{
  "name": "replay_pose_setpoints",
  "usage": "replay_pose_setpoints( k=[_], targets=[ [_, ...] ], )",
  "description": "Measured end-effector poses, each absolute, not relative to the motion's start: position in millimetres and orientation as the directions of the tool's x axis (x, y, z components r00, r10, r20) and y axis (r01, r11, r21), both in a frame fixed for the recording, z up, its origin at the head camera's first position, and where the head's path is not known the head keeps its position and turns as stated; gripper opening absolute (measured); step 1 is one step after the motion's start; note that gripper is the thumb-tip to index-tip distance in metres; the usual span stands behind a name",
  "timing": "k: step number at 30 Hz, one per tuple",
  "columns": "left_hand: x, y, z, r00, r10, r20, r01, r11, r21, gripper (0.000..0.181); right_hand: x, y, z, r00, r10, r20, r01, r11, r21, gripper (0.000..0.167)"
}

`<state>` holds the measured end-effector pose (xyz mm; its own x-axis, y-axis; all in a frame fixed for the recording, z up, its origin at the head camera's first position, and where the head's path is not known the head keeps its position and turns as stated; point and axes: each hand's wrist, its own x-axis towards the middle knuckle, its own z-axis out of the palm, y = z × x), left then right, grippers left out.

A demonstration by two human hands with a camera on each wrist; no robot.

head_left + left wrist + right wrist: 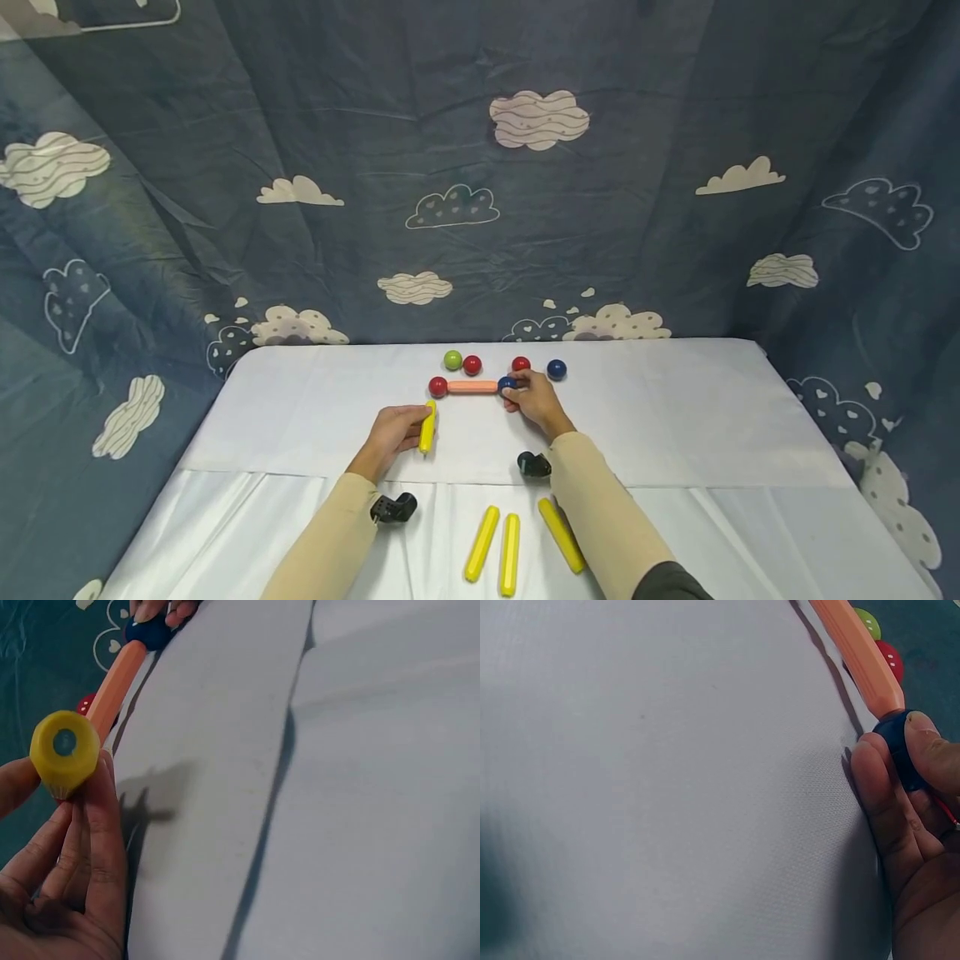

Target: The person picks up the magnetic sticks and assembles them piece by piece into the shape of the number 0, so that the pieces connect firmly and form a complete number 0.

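Nearest, on the white-covered bench (712, 433), three loose yellow rods (510, 554): two side by side, a third slanting close to the right sleeve (607, 508). Next, black devices (393, 507) at both wrists. Beyond them, a held yellow rod (427, 429), pinched between thumb and fingers of the left hand (393, 429), hollow end towards the wrist camera, far tip just beside a red ball (438, 387); contact impossible to tell. Farther, an orange rod (472, 387) lying crosswise between that ball and a blue ball (506, 384), the latter gripped by thumb and fingers of the right hand (538, 400). Behind, from left to right, a green ball (452, 360), two more red balls (472, 365) and another blue ball (557, 370). Last, a dark blue backdrop (637, 233) with pale clouds.
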<state>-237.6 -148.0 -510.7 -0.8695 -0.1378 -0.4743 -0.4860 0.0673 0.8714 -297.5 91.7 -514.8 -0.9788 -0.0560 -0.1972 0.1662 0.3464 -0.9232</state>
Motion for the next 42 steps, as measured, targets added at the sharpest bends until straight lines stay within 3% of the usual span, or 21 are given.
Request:
replay_pose_setpoints(
  k=[25,42],
  targets=[
    [-249,-149,-511,-0.858,-0.168,-0.486,-0.504,0.089,0.859,0.040,-294,88,-514,-0.978,-0.058,-0.202,0.173,0.326,-0.929,0.037],
    [-251,-149,-506,-0.873,-0.122,-0.471,-0.486,0.151,0.861,0.039,-296,89,-514,-0.980,-0.040,-0.196,0.172,0.327,-0.929,0.037]
  ],
)
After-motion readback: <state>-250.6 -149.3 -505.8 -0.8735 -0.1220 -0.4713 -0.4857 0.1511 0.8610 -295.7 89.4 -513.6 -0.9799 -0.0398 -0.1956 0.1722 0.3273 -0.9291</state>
